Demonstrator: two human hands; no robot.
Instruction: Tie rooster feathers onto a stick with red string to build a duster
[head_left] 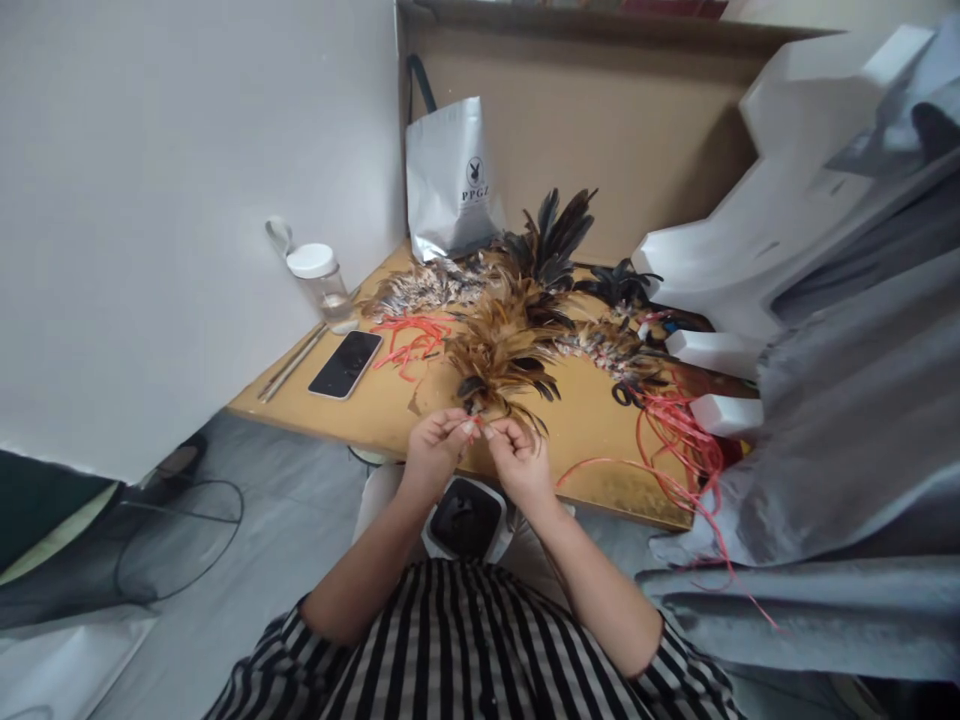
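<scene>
My left hand (pixel 433 447) and my right hand (pixel 519 453) meet at the near edge of the yellow-brown table (pixel 600 430). Both are closed in a pinch on the stem end of a brown feather bundle (pixel 501 358) that fans away from me over the table. A thin red string shows between the fingertips. More feathers lie beyond: a speckled grey pile (pixel 424 288), dark upright ones (pixel 550 236) and a mixed heap (pixel 611 345). Loose red strings (pixel 411 340) lie left of the bundle, and a bigger tangle of red strings (pixel 679 440) hangs off the table's right side.
A black phone (pixel 346 363) and two thin sticks (pixel 291 364) lie at the table's left, next to a white-lidded jar (pixel 321 281). A silver shopping bag (pixel 450 180) stands at the back. White foam blocks (pixel 724 413) and grey cloth (pixel 855 430) crowd the right.
</scene>
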